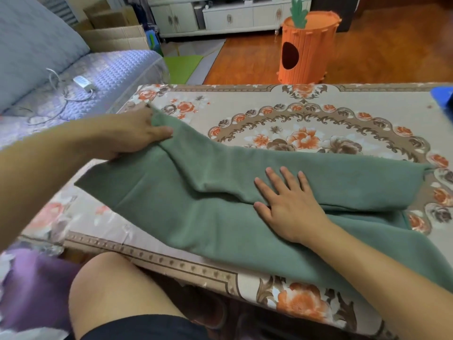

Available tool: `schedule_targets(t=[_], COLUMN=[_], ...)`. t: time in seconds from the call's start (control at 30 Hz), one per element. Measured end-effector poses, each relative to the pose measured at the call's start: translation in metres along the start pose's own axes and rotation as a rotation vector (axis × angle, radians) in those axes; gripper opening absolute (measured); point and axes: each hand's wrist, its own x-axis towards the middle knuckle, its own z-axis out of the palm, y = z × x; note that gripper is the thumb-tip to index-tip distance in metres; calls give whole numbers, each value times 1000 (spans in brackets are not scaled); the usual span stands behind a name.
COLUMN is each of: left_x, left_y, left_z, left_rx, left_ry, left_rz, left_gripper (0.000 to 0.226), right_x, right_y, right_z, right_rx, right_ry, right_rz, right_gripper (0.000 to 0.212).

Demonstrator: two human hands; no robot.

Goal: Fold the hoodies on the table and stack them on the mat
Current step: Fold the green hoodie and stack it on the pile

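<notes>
Your right hand (pixel 289 204) lies flat on the green hoodie (pixel 196 212), palm down, fingers straight and spread, the thumb out to the left along a fold line. It presses the cloth to the table (pixel 343 111) and grips nothing.

Your left hand (pixel 132 133) is at the far left end of the garment. The thumb lies on top of the cloth and the fingers curl beneath it, pinching a narrow band of the fabric, which rises to a point just past the knuckles. Whether this band is a sleeve or an edge of the body cannot be told.

The hoodie is a soft, matte, fleece-like knit in a muted green, without visible print. It lies as a long strip across the near half of the table, running from your left hand to a pointed corner at the right. One layer is folded over another, with a diagonal crease running from the left hand down towards the right hand. The near right part hangs over the table edge under your right forearm.

The table carries a smooth cloth printed with orange flowers and brown scrollwork. A blue object (pixel 442 95) shows at the far right edge; what it is cannot be told.

Beyond the table stands an orange carrot-shaped bin (pixel 306 45) on a wooden floor. A quilted sofa (pixel 110 69) at the left holds a white adapter (pixel 83 82) with its cable.
</notes>
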Motion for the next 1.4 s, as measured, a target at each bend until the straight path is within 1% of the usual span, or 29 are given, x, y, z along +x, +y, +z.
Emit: schedule_targets(t=[0.03,0.1,0.17,0.2,0.23,0.27,0.3,0.33,0.37,0.4,0.47,0.53,0.6,0.63,0.67,0.7,0.8,0.87,0.93,0.97,1.0,1.03,1.07,1.1,1.13,1.2,1.27,1.33,1.4], left_x=[-12,-28,-39,-41,-44,-47,-48,-50,-51,-55,-59,-62,-65,-65,-67,-68,-69,-71,-78,-81,-84,-82,-75,-64,-55,-41,-36,-34,-32], left_y=[23,70,115,133,151,164,175,186,197,207,225,238,241,238,234,229,218,215,203,193,179,164,147,130,115,95,83,77,79], left_z=[0,10,32,45,59,74,90,108,127,147,190,233,273,291,306,319,344,339,319,304,286,269,254,242,233,235,251,262,262], left_rx=[-31,31,77,120,192,264,301,289,237,175,113,124,195,240,288,329,352,279,3,-140,-204,-184,-82,72,232,478,595,599,570], left_ry=[-66,-107,-119,-104,-75,-39,-14,-2,-7,-13,-56,-137,-196,-207,-204,-193,-139,-196,-360,-400,-357,-236,-71,69,130,88,73,106,114], left_rz=[56,170,253,297,338,367,395,424,447,471,527,570,559,545,536,529,528,547,567,582,628,690,741,742,682,524,496,504,488], left_gripper=[32,29,31,33,34,32,30,29,29,27,21,18,23,27,30,32,33,36,38,36,34,34,39,48,58,79,86,84,85], right_x=[0,-2,-13,-20,-28,-36,-45,-57,-65,-74,-87,-97,-106,-108,-111,-112,-111,-105,-100,-99,-100,-102,-104,-106,-109,-115,-132,-158,-183], right_y=[1,11,41,64,91,120,144,159,167,169,165,170,187,198,207,213,215,208,202,200,198,195,194,192,189,190,194,197,194], right_z=[-2,-15,-47,-60,-70,-72,-68,-60,-47,-34,-21,-27,-33,-34,-35,-34,-30,-32,-35,-36,-37,-37,-36,-35,-34,-30,-31,-30,-28], right_rx=[19,141,513,625,600,438,220,54,-25,0,215,686,1178,1378,1527,1582,1520,1467,1397,1346,1291,1249,1235,1245,1271,1345,1368,1340,1357], right_ry=[-22,-107,-216,-178,-85,-8,1,-59,-136,-185,-159,-62,102,164,189,180,112,106,116,121,131,136,137,148,181,303,341,204,-40], right_rz=[-18,-105,-128,-97,-64,-35,-6,32,59,62,-9,21,181,262,314,355,400,401,411,422,448,465,467,459,465,547,666,682,590], right_gripper=[68,67,56,50,48,49,52,54,56,60,74,78,45,36,33,28,29,27,28,33,36,36,35,30,24,20,18,15,20])
